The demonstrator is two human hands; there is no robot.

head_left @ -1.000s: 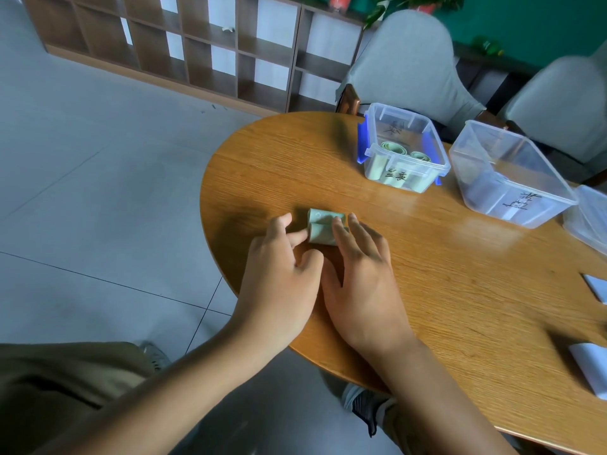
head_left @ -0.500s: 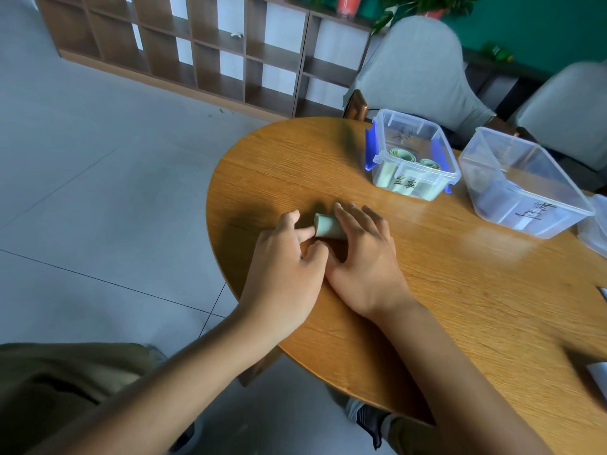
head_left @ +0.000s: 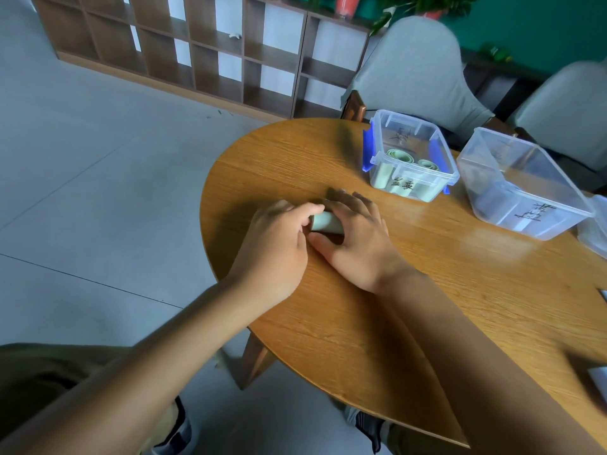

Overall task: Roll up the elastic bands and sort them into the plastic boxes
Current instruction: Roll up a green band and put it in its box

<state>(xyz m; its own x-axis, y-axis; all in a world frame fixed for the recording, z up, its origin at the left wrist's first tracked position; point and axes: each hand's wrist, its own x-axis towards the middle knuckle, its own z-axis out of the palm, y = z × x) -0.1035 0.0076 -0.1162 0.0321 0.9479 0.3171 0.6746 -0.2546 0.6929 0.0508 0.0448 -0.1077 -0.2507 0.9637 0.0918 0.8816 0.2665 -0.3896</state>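
Together, left hand [head_left: 276, 247] and right hand [head_left: 358, 244] grip the rolled green band [head_left: 325, 222] between them.

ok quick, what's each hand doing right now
Left hand: fingers curled on the green roll, pinching its left end.
Right hand: fingers and thumb curled round the roll.

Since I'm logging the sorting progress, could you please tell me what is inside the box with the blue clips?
The box with the blue clips holds pale green rolled bands: two stand on end, others show through the front wall. A handwritten label hides part of them, so no exact count.
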